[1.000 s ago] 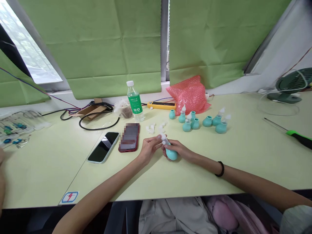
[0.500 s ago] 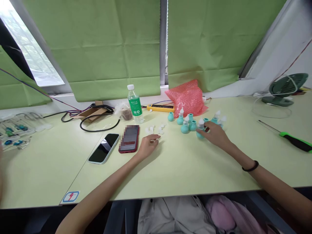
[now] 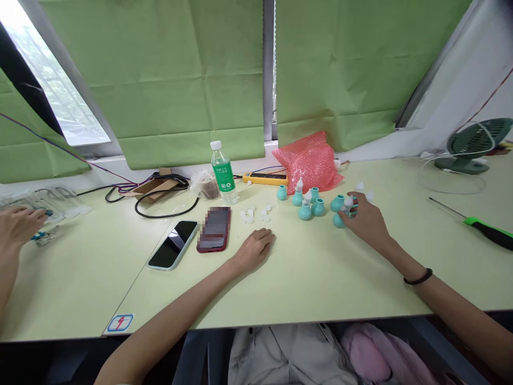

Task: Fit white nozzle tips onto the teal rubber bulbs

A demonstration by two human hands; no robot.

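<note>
My right hand [image 3: 363,216] is closed with its fingertips on a small teal bulb [image 3: 339,220] that has a white pointed tip [image 3: 348,202]; the hand partly covers it. Just behind stands an open-topped teal bulb [image 3: 337,202]. More white tips [image 3: 359,186] show beyond my fingers, their bases hidden. To the left is a cluster of teal bulbs [image 3: 305,212], some with white tips and some with open necks. My left hand [image 3: 256,248] lies on the table, fingers extended and holding nothing. Two small heaps of white pieces [image 3: 248,215] are just beyond it.
Two phones [image 3: 173,245] and a water bottle [image 3: 223,176] stand left of centre. Red bubble wrap [image 3: 308,163] and a yellow power strip [image 3: 265,178] are behind. A screwdriver [image 3: 476,224] and a fan [image 3: 468,149] are at right. Another person's hand [image 3: 22,224] works at far left.
My right hand has moved right with the tipped bulb, away from the cluster. My left hand has drawn slightly right and nearer, off the white pieces. Another person's hand has come in at left.
</note>
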